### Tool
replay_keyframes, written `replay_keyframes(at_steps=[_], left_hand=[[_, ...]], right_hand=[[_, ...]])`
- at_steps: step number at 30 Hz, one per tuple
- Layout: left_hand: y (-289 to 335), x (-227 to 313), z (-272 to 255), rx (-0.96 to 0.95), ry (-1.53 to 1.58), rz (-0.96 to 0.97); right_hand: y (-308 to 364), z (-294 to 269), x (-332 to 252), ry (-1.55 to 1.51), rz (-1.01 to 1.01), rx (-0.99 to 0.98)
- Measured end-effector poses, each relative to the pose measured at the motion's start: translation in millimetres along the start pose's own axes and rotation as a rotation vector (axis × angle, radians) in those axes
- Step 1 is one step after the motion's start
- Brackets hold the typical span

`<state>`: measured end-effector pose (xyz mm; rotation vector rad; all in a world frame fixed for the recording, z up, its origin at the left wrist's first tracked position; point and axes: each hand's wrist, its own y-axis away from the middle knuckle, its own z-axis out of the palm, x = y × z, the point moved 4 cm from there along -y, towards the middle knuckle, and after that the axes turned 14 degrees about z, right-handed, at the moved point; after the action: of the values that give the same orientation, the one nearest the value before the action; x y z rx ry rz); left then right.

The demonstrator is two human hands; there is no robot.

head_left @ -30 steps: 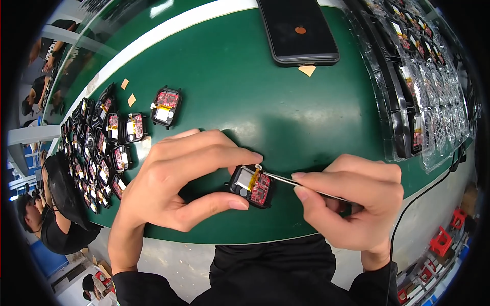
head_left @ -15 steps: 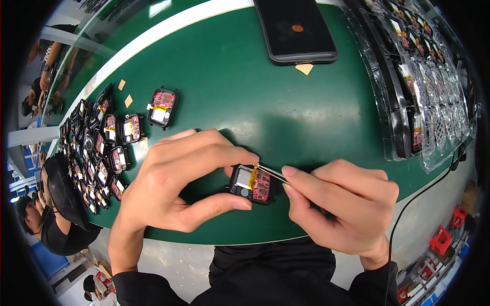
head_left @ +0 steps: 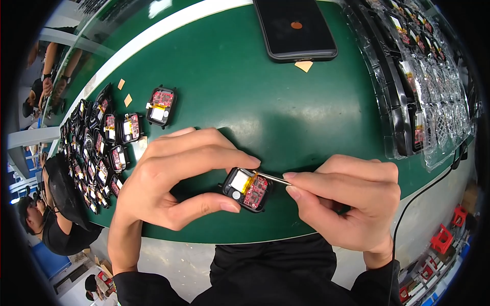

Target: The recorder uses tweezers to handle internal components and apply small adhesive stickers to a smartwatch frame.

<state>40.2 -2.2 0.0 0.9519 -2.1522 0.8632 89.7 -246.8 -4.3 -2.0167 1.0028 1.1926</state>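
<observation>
Between the thumb and fingers of my left hand [head_left: 178,178] sits an opened smartwatch case [head_left: 247,189], tilted a little. Inside it show a red circuit board, a silvery-white battery, yellow tape and a small round grey part. My right hand [head_left: 352,201] pinches metal tweezers [head_left: 273,178], whose tips reach the case's upper edge near the yellow tape. What the tips touch is too small to make out. Another opened watch case [head_left: 162,106] lies apart on the green table, beyond my left hand.
Many similar watch cases [head_left: 94,158] crowd the table's left side. Small tan paper pieces [head_left: 128,100] lie nearby. A black phone [head_left: 296,30] rests at the far edge. Clear plastic trays [head_left: 434,92] with more cases stand at right, above a black cable [head_left: 408,204]. A person [head_left: 56,214] sits at far left.
The watch case has turned slightly clockwise in my left hand and shifted a little left. The tweezers lie flatter, their tips still at its upper edge. My left thumb has moved slightly left.
</observation>
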Motion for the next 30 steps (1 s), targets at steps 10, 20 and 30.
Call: replay_keyframes(at_steps=[10, 20, 30], left_hand=[[-3.3, 1.5, 0.1, -0.025, -0.052, 0.039], [-3.2, 6.0, 4.1, -0.004, -0.1, 0.065], [-2.8, 6.2, 2.5, -0.017, -0.13, 0.067]], right_hand=[[0.2, 0.9, 1.6, -0.017, 0.026, -0.021], [0.5, 1.9, -0.4, 0.016, 0.01, -0.035], [0.3, 2.9, -1.9, 0.019, -0.054, -0.001]])
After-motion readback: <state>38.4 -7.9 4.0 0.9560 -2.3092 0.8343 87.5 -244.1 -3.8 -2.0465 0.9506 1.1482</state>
